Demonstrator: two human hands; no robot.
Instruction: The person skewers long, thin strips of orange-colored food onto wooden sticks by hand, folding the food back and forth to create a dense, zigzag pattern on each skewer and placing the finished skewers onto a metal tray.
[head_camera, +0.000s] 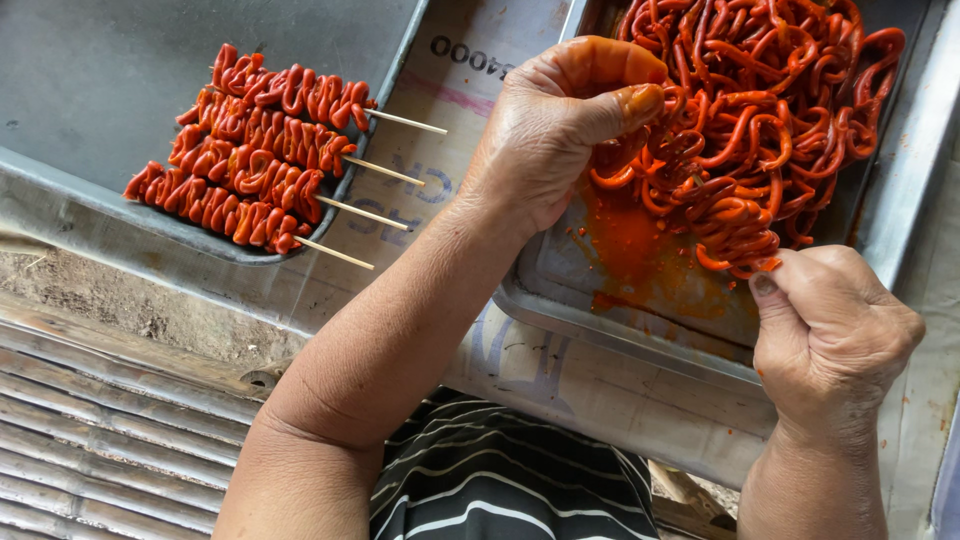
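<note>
Red strips (760, 110), both hands (560, 125) pinching

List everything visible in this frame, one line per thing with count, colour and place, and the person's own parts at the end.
loaded skewers: four, red-orange folded strips on pale sticks, lower right corner of the left tray
left tray: one, dark grey metal, upper left
loose strips: one tangled heap, red-orange, in the right tray
right tray: one, grey metal smeared with orange sauce, upper right
printed paper: pale, under and between the trays
slatted bench: weathered grey wood, lower left
striped garment: dark with pale stripes, bottom centre
left hand: closed, fingertips in the strips
right hand: closed at the heap's lower edge, pinching strips
</note>
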